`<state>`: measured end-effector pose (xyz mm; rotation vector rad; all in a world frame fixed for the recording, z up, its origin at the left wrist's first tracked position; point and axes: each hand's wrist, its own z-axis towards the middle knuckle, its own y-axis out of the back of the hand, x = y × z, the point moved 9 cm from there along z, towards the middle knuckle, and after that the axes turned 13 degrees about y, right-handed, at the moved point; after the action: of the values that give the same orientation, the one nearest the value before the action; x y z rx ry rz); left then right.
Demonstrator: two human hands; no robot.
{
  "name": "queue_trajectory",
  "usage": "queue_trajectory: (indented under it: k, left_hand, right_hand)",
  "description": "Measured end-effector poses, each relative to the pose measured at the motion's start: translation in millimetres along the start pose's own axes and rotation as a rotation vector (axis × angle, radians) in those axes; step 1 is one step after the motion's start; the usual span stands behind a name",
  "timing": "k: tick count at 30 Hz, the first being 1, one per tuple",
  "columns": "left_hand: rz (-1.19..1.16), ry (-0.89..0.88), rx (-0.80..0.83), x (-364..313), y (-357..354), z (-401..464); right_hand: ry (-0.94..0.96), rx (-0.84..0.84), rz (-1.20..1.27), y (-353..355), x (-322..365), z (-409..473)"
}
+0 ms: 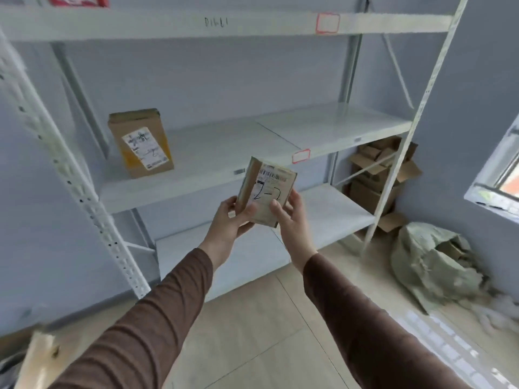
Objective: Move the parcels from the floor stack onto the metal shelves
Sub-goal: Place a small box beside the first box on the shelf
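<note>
Far left edge: a pale wooden board pokes into the bottom corner, blurred, near the foot of the shelving.
Metal shelves: a white steel rack with perforated uprights fills the wall ahead, with three tiers in view and a top beam bearing faint handwriting that is too blurred to read.
Shelved parcel: a brown cardboard box stands upright on the left part of the middle tier, leaning slightly, with a white shipping label facing the room.
Left hand: raised in front of the rack, fingers curled round the left edge and lower corner of a small parcel, thumb on its front face.
Small parcel: a slim tan box held upright in the air between both hands, in front of the middle tier's front edge and not touching any shelf; its white label shows a barcode and a large handwritten "2-2".
Right hand: grips the parcel's right side, thumb pressed on the label and fingers wrapped behind.
Sleeves: both forearms wear brown ribbed knit.
Red-bordered tags: blank white stickers sit on the front lips of the middle tier and the top beam.
Cardboard heap: opened, flattened boxes are piled on the floor behind the rack's right upright.
Green sack: a crumpled woven bag lies on the pale floor in the right corner, with white stuffing spilling beside it.
Window: a white frame shows at the right edge.
</note>
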<state>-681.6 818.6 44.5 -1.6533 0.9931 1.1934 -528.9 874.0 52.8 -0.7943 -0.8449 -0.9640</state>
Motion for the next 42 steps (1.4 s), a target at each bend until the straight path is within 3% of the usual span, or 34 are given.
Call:
queue_trajectory:
  k: [4, 9, 19, 35, 42]
  left_hand:
    - [0.04, -0.059, -0.092, -28, 44, 29]
    - [0.303, -0.198, -0.158, -69, 87, 70]
    - [0.684, -0.173, -0.368, -89, 167, 173]
    - [0.89, -0.114, -0.539, -100, 200, 237]
    - [0.846, -0.142, -0.558, -104, 195, 232]
  right_hand:
    - [-0.004, 0.113, -0.046, -52, -26, 45]
    - [0.071, 0.223, -0.152, -100, -50, 113]
    - [0.113, 0.427, -0.455, -153, -123, 214]
    - [0.155, 0.562, -0.597, -175, -170, 278]
    - [0.144, 0.568, -0.568, -172, -175, 277]
